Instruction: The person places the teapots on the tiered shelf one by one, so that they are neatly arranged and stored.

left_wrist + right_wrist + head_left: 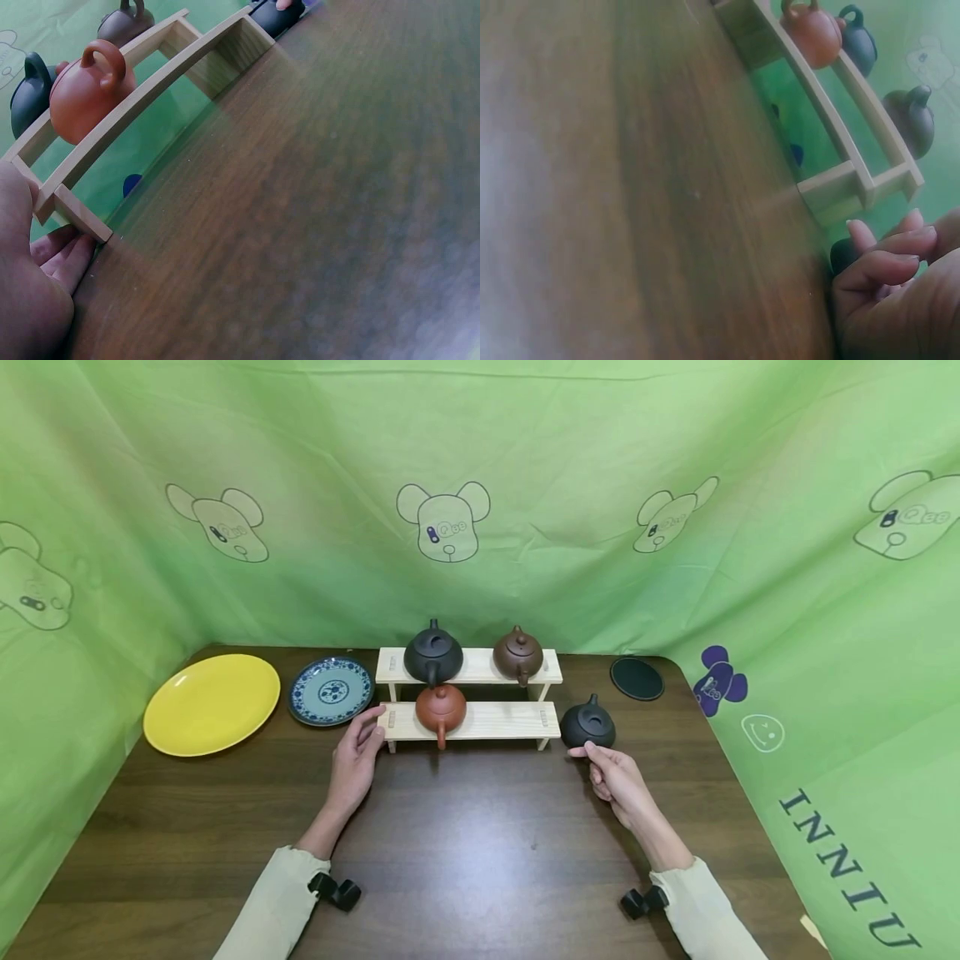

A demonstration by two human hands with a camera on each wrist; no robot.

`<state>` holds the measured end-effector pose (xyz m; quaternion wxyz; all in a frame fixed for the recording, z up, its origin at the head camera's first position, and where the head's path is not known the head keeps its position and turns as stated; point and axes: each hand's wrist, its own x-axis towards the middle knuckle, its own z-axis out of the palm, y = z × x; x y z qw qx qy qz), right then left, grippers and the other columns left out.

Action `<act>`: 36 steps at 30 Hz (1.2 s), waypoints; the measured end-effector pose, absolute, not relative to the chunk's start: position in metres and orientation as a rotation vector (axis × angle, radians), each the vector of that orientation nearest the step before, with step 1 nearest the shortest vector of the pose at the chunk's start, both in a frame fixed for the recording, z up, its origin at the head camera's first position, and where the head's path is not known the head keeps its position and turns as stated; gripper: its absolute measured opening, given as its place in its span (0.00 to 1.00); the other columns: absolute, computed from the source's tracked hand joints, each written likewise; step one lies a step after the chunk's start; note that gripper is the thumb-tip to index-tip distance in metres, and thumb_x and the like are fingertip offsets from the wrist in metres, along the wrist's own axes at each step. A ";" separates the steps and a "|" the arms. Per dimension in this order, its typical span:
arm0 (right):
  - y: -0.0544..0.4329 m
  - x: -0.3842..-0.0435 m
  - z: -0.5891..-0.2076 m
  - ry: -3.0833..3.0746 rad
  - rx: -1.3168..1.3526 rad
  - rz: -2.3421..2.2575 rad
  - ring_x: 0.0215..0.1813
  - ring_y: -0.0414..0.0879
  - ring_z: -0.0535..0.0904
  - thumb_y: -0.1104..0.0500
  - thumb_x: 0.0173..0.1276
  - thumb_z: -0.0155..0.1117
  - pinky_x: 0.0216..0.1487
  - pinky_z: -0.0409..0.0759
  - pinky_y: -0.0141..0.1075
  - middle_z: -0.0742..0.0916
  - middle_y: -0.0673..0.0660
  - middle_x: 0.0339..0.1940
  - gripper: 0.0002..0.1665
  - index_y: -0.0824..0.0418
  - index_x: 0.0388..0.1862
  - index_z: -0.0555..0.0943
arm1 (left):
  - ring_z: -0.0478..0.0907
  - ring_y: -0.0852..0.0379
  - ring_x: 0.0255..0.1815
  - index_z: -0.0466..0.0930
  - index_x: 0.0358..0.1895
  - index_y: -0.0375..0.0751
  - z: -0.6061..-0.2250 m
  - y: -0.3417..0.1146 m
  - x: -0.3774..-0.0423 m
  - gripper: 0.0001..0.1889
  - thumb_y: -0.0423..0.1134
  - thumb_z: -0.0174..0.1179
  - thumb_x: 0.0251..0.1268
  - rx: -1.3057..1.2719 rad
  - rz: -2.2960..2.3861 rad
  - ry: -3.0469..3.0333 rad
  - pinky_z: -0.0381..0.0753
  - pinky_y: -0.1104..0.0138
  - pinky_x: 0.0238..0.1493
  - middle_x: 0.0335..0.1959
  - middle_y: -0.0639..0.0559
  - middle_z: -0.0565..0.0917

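At the left end of the lower wooden stand (502, 720), my left hand (355, 766) touches the edge with its fingers and thumb; in the left wrist view its lower fingers (64, 255) lie beside the stand's leg. My right hand (618, 779) pinches the front handle of a small black teapot (588, 724) right of the stand. In the right wrist view the curled fingers hide most of that teapot. A reddish-orange teapot (441, 708) sits on the lower stand's left half. On the raised stand (477, 667) behind are a larger black teapot (433, 656) and a brown teapot (517, 653).
Left on the brown wooden table (480, 827) lie a yellow oval plate (212, 706) and a blue patterned plate (332, 692), the latter close to my left hand. A dark round coaster (637, 678) is at the back right. Green cloth (562, 577) walls off the back and sides.
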<state>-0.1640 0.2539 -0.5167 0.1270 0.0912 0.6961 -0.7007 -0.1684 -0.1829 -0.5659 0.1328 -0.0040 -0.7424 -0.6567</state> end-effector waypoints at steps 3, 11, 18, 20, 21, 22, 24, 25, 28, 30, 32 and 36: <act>0.254 -0.164 -0.518 2.025 0.266 -2.078 0.16 0.36 0.59 0.52 0.92 0.55 0.20 0.55 0.27 0.69 0.45 0.17 0.20 0.62 0.50 0.91 | 0.82 0.51 0.71 0.80 0.76 0.48 -0.563 -0.182 -0.167 0.21 0.48 0.59 0.89 0.026 -1.913 -2.170 0.84 0.74 0.63 0.75 0.40 0.81; 0.256 -0.162 -0.520 2.035 0.234 -2.147 0.14 0.35 0.56 0.54 0.93 0.54 0.20 0.54 0.27 0.65 0.42 0.12 0.21 0.57 0.46 0.92 | 0.82 0.48 0.72 0.80 0.76 0.46 -0.576 -0.186 -0.173 0.21 0.46 0.60 0.89 -0.013 -1.921 -2.144 0.85 0.71 0.64 0.76 0.38 0.79; 0.257 -0.161 -0.521 2.000 0.215 -2.204 0.14 0.34 0.57 0.54 0.92 0.55 0.21 0.51 0.30 0.65 0.42 0.11 0.21 0.55 0.44 0.93 | 0.81 0.51 0.73 0.80 0.76 0.52 -0.579 -0.189 -0.176 0.21 0.47 0.59 0.89 0.029 -1.931 -2.185 0.83 0.74 0.64 0.77 0.45 0.79; 0.257 -0.161 -0.521 1.990 0.217 -2.211 0.14 0.34 0.57 0.53 0.93 0.54 0.21 0.51 0.30 0.65 0.42 0.11 0.22 0.53 0.43 0.94 | 0.82 0.53 0.72 0.81 0.75 0.53 -0.578 -0.189 -0.175 0.20 0.48 0.60 0.89 0.044 -1.933 -2.190 0.83 0.75 0.64 0.77 0.47 0.80; 0.257 -0.161 -0.521 1.986 0.223 -2.218 0.14 0.34 0.58 0.53 0.93 0.54 0.22 0.52 0.30 0.65 0.42 0.10 0.22 0.52 0.42 0.94 | 0.82 0.51 0.72 0.80 0.76 0.51 -0.573 -0.188 -0.173 0.20 0.47 0.59 0.89 0.032 -1.928 -2.187 0.83 0.74 0.64 0.77 0.44 0.79; 0.258 -0.160 -0.522 1.981 0.223 -2.221 0.14 0.34 0.58 0.53 0.93 0.54 0.22 0.52 0.30 0.65 0.42 0.10 0.22 0.52 0.42 0.94 | 0.82 0.50 0.72 0.81 0.75 0.49 -0.572 -0.187 -0.171 0.20 0.46 0.60 0.89 0.020 -1.923 -2.176 0.84 0.74 0.63 0.77 0.42 0.80; 0.258 -0.159 -0.522 1.977 0.221 -2.225 0.15 0.34 0.58 0.52 0.93 0.55 0.22 0.51 0.30 0.65 0.42 0.11 0.23 0.51 0.42 0.95 | 0.81 0.47 0.73 0.80 0.76 0.46 -0.564 -0.184 -0.167 0.21 0.46 0.59 0.89 0.012 -1.918 -2.174 0.84 0.73 0.64 0.77 0.39 0.79; 0.258 -0.159 -0.522 1.978 0.222 -2.227 0.15 0.34 0.58 0.51 0.92 0.55 0.22 0.51 0.31 0.66 0.42 0.11 0.23 0.50 0.42 0.95 | 0.81 0.45 0.73 0.79 0.76 0.44 -0.560 -0.182 -0.165 0.21 0.46 0.58 0.89 0.001 -1.914 -2.169 0.84 0.72 0.64 0.77 0.37 0.79; 0.259 -0.157 -0.521 1.987 0.225 -2.237 0.15 0.35 0.58 0.51 0.92 0.56 0.23 0.49 0.34 0.66 0.43 0.12 0.23 0.51 0.42 0.95 | 0.82 0.49 0.72 0.81 0.75 0.46 -0.560 -0.181 -0.165 0.21 0.48 0.59 0.89 0.017 -1.916 -2.157 0.84 0.74 0.63 0.76 0.40 0.80; 0.259 -0.156 -0.520 1.999 0.224 -2.246 0.15 0.36 0.57 0.51 0.92 0.56 0.23 0.47 0.37 0.65 0.44 0.12 0.22 0.52 0.43 0.95 | 0.82 0.52 0.72 0.80 0.76 0.48 -0.562 -0.182 -0.167 0.22 0.49 0.59 0.89 0.026 -1.919 -2.168 0.84 0.72 0.65 0.76 0.42 0.80; 0.259 -0.154 -0.518 2.014 0.218 -2.259 0.15 0.38 0.56 0.51 0.92 0.57 0.24 0.46 0.39 0.65 0.44 0.12 0.21 0.53 0.43 0.94 | 0.82 0.53 0.71 0.81 0.76 0.49 -0.565 -0.183 -0.169 0.21 0.50 0.59 0.89 0.046 -1.923 -2.173 0.84 0.70 0.66 0.76 0.45 0.80; 0.257 -0.150 -0.514 2.060 0.185 -2.269 0.16 0.42 0.53 0.52 0.91 0.57 0.23 0.45 0.42 0.65 0.46 0.12 0.20 0.59 0.47 0.93 | 0.79 0.48 0.75 0.77 0.78 0.44 -0.554 -0.182 -0.166 0.21 0.42 0.55 0.91 0.059 -1.926 -2.226 0.83 0.68 0.69 0.78 0.40 0.77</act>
